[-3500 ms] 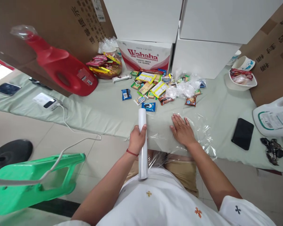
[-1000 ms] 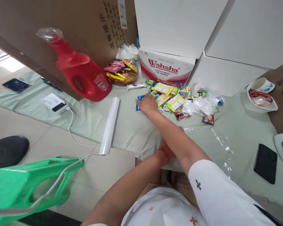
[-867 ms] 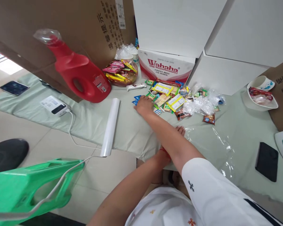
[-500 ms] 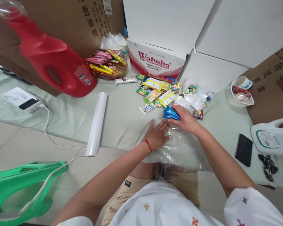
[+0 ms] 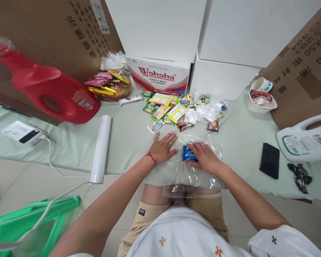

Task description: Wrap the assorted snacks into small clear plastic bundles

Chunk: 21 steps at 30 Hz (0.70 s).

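Under both hands lies a sheet of clear plastic film [image 5: 176, 176], hanging over the table's front edge toward my lap. My left hand [image 5: 163, 148] rests flat on its left part, fingers spread. A small blue snack packet [image 5: 187, 153] is in the grip of my right hand [image 5: 205, 157], on the film near its middle. Just beyond my hands is a pile of small wrapped snacks [image 5: 163, 109], with crumpled clear wrappers [image 5: 203, 113] at its right side. A brown snack packet [image 5: 213, 125] lies at the pile's right front.
To the left are a roll of film [image 5: 101, 150], a red jug [image 5: 56, 89] and a white device [image 5: 26, 132] with a cable. A Wahaha carton [image 5: 157, 74] stands behind the snacks. At right are a phone [image 5: 269, 160], a white jug [image 5: 305, 139] and a bowl [image 5: 262, 105].
My right hand has brought the blue packet from the snack pile's front edge down onto the film, nearer to me. The left hand stays flat on the film. The view has shifted slightly.
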Tool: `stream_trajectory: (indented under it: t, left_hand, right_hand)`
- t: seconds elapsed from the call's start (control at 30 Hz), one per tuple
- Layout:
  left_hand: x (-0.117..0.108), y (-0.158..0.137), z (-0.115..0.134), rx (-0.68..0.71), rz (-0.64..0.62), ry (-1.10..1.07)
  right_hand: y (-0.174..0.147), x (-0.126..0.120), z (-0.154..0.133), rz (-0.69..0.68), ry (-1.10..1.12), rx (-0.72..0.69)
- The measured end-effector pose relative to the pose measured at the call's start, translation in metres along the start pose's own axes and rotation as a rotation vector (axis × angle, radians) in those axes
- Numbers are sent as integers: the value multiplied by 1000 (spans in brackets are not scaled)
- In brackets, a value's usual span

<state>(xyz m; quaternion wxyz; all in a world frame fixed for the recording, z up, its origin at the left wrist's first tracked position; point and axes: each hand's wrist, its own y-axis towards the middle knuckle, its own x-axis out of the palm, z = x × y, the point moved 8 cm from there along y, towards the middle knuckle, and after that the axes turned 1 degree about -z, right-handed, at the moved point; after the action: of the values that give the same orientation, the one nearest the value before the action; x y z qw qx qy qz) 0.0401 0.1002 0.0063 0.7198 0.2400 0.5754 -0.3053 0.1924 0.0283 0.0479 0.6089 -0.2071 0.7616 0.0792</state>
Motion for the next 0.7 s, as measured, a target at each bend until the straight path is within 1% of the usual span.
stream_trajectory:
  t: [0.1, 0.17, 0.23, 0.3, 0.33, 0.37, 0.43, 0.5, 0.6, 0.7]
  left_hand:
    - [-1, 0, 0, -4, -8, 12]
    - [-2, -2, -1, -2, -8, 11]
    - [-5, -4, -3, -1, 1, -12]
    - [-14, -4, -8, -38, 62, -59]
    - [-20, -2, -11, -77, 118, -83]
    - [-26, 0, -13, -121, 178, -103]
    - [-34, 9, -14, -184, 251, -120]
    - [-33, 24, -8, -197, 222, -100]
    - [-27, 46, -3, -182, 109, -78]
    - [-29, 53, -5, -155, 41, -198]
  right_hand:
    - [-8, 1, 3, 69, 66, -36]
    - [-14, -5, 7, 100, 108, -79]
    - [-15, -17, 17, 155, 167, -109]
    - [-12, -31, 39, 252, 196, -55]
    - [-8, -36, 54, 286, 183, 6]
    - [-3, -38, 68, 290, 152, 76]
    - [12, -33, 91, 209, 65, 188]
    - [28, -26, 103, 90, -12, 237]
    - [46, -25, 103, -1, -51, 206]
    - [49, -35, 92, -42, 30, 112]
